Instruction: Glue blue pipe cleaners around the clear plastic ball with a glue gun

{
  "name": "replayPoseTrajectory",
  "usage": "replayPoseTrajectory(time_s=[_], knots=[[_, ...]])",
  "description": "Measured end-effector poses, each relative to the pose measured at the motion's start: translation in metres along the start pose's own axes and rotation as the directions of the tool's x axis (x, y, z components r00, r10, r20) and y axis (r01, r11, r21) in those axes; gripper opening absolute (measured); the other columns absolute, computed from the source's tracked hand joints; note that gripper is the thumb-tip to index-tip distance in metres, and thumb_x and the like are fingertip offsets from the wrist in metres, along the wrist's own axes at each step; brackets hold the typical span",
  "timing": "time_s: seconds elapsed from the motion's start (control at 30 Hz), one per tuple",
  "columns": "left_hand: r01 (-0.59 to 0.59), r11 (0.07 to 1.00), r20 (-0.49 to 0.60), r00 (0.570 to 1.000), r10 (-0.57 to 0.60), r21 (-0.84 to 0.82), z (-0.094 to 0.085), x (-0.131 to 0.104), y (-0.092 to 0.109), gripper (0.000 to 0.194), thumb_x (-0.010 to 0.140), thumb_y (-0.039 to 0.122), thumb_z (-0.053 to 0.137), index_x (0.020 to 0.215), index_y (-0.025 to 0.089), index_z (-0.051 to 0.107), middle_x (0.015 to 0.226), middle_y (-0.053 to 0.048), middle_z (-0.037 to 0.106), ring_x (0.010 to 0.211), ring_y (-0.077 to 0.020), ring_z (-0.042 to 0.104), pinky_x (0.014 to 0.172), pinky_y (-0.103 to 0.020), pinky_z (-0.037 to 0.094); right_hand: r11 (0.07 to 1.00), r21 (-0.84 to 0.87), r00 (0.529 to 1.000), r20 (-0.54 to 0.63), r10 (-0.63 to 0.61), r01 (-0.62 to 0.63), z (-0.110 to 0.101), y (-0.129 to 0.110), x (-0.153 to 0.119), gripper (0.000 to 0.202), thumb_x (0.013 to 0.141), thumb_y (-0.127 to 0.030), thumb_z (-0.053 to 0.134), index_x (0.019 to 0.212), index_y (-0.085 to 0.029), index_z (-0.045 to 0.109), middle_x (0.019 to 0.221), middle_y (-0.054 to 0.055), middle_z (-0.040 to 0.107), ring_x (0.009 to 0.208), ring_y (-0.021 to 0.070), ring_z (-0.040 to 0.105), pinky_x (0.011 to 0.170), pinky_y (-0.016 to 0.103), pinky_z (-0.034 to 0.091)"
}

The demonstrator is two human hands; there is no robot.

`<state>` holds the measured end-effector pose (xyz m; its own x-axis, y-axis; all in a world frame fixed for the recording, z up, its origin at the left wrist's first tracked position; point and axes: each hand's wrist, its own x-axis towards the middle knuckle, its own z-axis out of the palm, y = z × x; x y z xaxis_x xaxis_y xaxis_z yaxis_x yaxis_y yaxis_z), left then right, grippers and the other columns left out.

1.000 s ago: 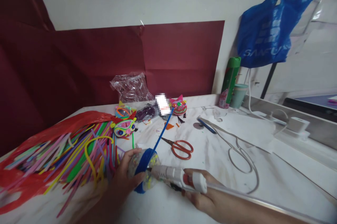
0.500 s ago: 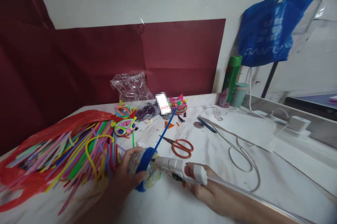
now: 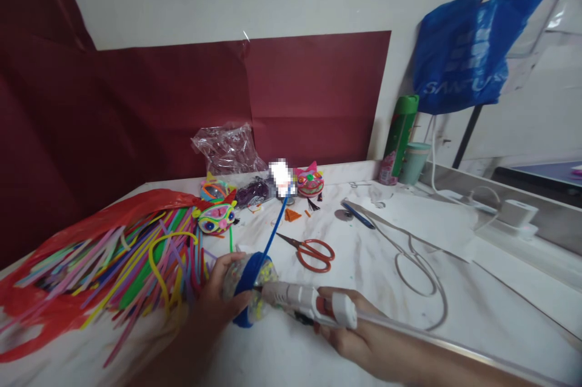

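A clear round ball [image 3: 268, 272] with colourful bits inside is wrapped round its middle by a blue band [image 3: 249, 278]. My left hand [image 3: 222, 296] grips it from the left, thumb on the band. A loose blue strip [image 3: 277, 226] sticks up from the band, slanting to the upper right. My right hand [image 3: 348, 329] is closed round a white glue gun [image 3: 304, 301], whose nozzle meets or nearly meets the band close to my left thumb. A clear glue stick trails from its back end over my right forearm.
Red-handled scissors [image 3: 313, 255] lie just beyond the gun. Many coloured fuzzy sticks [image 3: 136, 259] spill from a red bag [image 3: 150, 199] at left. Decorated masks [image 3: 216, 217] stand behind. At right are a blue pen [image 3: 358, 215], a white cable [image 3: 439, 290], a green can [image 3: 401, 132] and a cup [image 3: 414, 162].
The glue gun has shifted slightly left and down along the blue band. The loose strip's upper end has swung left. My left hand still holds the ball.
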<state>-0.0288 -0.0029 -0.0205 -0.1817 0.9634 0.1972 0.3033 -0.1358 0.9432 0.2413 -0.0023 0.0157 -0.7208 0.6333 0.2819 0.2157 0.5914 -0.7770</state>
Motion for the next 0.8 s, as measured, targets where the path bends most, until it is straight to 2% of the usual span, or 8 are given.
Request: replayPoseTrajectory(time_s=[0.2, 0.33, 0.53, 0.8], knots=[[-0.078, 0.997, 0.028, 0.997, 0.078, 0.024, -0.0011, -0.0001, -0.0061, 0.058, 0.061, 0.036, 0.069, 0.113, 0.023, 0.049, 0.115, -0.009, 0.061, 0.102, -0.0301, 0.061, 0.079, -0.038, 0.052, 0.983, -0.183, 0.991, -0.126, -0.049, 0.026, -0.0071, -0.0020, 0.0009, 0.013, 0.083, -0.019, 0.037, 0.076, -0.020, 0.048, 0.071, -0.001, 0.051, 0.064, 0.0128, 0.051, 0.060, 0.020, 0.044], [-0.077, 0.997, 0.049, 0.996, 0.076, 0.004, -0.0022, 0.0000, -0.0060, 0.058, 0.062, 0.037, 0.068, 0.114, 0.023, 0.048, 0.112, -0.009, 0.062, 0.103, -0.0306, 0.060, 0.076, -0.038, 0.053, 0.981, -0.190, 0.993, -0.102, -0.060, 0.040, -0.0066, -0.0013, 0.0002, 0.012, 0.081, -0.019, 0.038, 0.074, -0.020, 0.047, 0.070, -0.001, 0.051, 0.064, 0.0130, 0.052, 0.060, 0.020, 0.044], [-0.012, 1.000, 0.023, 1.000, 0.012, 0.000, -0.0014, -0.0007, -0.0026, 0.057, 0.061, 0.031, 0.068, 0.115, 0.023, 0.049, 0.107, -0.007, 0.063, 0.100, -0.0300, 0.062, 0.069, -0.035, 0.054, 0.997, -0.065, 0.999, 0.007, -0.050, 0.051, -0.0006, 0.0018, 0.0005, 0.006, 0.078, -0.018, 0.042, 0.073, -0.021, 0.042, 0.068, -0.002, 0.048, 0.061, 0.0114, 0.049, 0.056, 0.019, 0.042], [-0.035, 0.999, 0.028, 0.999, 0.035, -0.010, -0.0002, -0.0023, -0.0017, 0.060, 0.059, 0.036, 0.071, 0.114, 0.023, 0.050, 0.111, -0.009, 0.064, 0.100, -0.0312, 0.062, 0.072, -0.036, 0.054, 0.977, -0.212, 0.995, -0.097, -0.020, -0.001, -0.0071, -0.0045, 0.0005, 0.016, 0.082, -0.020, 0.037, 0.075, -0.020, 0.052, 0.071, 0.001, 0.054, 0.066, 0.0141, 0.054, 0.062, 0.021, 0.046]])
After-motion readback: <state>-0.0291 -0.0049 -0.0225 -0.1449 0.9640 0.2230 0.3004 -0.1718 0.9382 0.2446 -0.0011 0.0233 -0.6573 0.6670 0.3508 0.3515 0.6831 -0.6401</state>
